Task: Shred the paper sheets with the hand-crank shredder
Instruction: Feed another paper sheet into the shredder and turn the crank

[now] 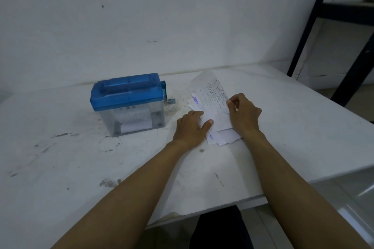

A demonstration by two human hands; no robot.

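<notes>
Hand-crank shredder [128, 103]: left of centre on table [60, 157], blue lid, clear bin part-filled with shreds; crank [163, 90] on right side, bare room beside it for turning.
Left hand [191, 127]: flat on paper stack [219, 136], likely pinning it.
Right hand [243, 114]: pinching top printed sheet [213, 98], far edge lifted, likely peeling it off.
Table edge: right of stack, open margin between.

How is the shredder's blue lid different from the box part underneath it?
The lid is solid-looking blue; the bin below is clear, showing paper inside. The lid overhangs, slightly wider than the bin. The lid carries the crank on its right end; the bin has none. Both look plastic.
</notes>
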